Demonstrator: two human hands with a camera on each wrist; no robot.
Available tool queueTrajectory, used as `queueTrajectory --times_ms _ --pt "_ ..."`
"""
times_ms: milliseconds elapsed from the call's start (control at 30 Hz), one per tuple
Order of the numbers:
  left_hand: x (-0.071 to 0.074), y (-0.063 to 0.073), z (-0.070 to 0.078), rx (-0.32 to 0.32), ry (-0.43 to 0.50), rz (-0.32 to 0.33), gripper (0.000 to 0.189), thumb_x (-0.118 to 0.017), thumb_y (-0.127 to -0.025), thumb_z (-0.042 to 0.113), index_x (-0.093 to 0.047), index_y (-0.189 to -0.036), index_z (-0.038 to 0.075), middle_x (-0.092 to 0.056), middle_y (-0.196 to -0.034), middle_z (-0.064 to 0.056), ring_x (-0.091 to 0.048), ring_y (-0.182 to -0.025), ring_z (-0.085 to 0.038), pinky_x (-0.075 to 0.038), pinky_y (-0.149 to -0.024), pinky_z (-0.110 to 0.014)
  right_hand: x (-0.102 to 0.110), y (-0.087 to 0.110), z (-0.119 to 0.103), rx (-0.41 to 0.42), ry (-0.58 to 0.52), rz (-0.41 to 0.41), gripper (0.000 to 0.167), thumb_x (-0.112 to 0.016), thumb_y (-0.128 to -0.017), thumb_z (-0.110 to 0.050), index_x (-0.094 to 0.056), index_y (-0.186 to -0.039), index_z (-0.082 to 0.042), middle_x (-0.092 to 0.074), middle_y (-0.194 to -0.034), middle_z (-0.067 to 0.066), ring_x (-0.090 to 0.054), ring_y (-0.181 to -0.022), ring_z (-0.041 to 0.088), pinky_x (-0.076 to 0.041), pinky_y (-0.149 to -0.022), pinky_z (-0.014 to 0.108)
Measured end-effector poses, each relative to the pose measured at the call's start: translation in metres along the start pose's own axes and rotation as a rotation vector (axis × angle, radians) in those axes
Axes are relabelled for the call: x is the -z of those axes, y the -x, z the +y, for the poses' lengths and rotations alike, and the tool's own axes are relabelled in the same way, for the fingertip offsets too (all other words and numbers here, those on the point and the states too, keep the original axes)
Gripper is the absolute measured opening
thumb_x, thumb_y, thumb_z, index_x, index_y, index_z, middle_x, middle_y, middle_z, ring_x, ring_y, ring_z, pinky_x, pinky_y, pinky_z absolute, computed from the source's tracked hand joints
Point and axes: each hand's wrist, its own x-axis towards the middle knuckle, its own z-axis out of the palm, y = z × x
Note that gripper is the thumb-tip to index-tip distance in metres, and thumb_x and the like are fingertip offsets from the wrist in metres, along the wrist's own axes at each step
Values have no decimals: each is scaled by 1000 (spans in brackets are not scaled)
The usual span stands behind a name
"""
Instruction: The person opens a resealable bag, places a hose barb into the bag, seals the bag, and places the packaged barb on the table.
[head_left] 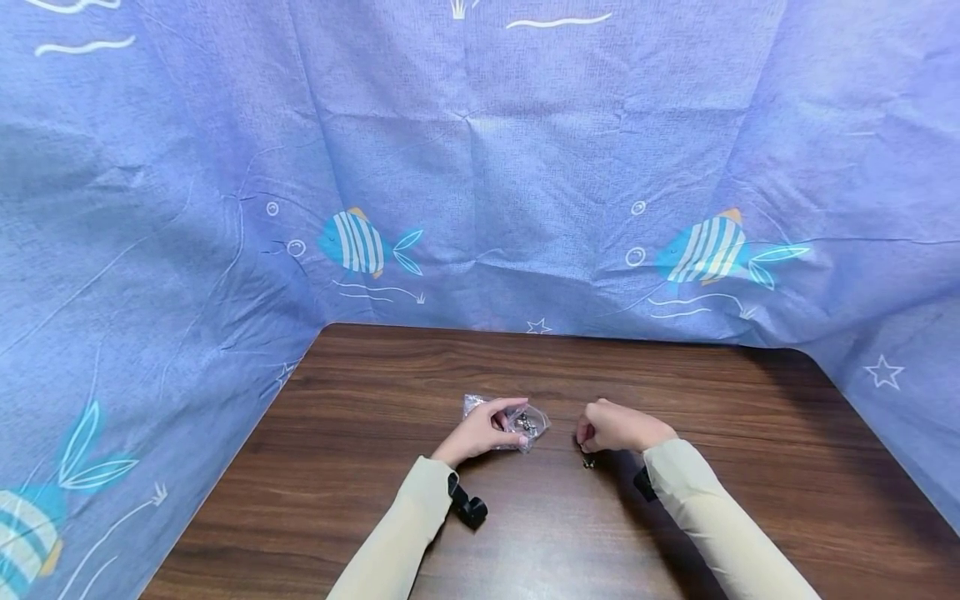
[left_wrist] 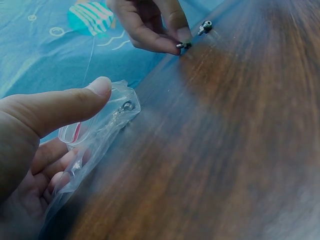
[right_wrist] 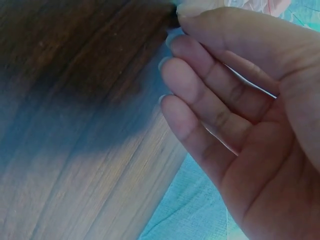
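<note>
My left hand holds a clear plastic zip bag by its open end, thumb on one side and fingers on the other. A red line runs along the bag's seal in the left wrist view. Several small shiny metal pieces lie inside the bag. To its right, my right hand pinches a small metal piece between thumb and index finger, low over the table. Another small screw-like metal fitting lies on the wood close by the right fingertips.
The dark brown wooden table reaches back to a blue fish-patterned cloth, which also hangs at both sides. Black straps with camera mounts sit on both wrists, below light sleeves.
</note>
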Motion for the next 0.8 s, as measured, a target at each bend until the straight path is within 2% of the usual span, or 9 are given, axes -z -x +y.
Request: queueTrajectory --times_ms 133,400,800 --pt "0 0 0 -2 6 1 60 -80 -79 21 -57 -135 14 -58 -82 -4 -49 -73 -10 -42 -64 -22 -1 0 -2 29 -3 11 7 -73 -75 -3 -71 -73 -9 -65 -66 -8 -50 -60 -4 -45 -57 16" --pt "0 0 -1 -17 11 4 60 -79 -79 20 -57 -135 12 -57 -82 -2 -49 -73 -8 -43 -64 -21 0 0 -5 23 5 14 6 -75 -76 -4 -72 -74 -9 -68 -72 -6 -56 -65 -1 -48 -61 19" --pt "1 -1 1 -7 17 -1 61 -80 -79 21 -57 -135 13 -58 -84 -4 -49 -74 -10 -42 -65 -22 -4 -4 8 13 -43 45 8 -70 -79 -4 -70 -77 -12 -67 -73 -8 -55 -67 -2 -48 -63 18"
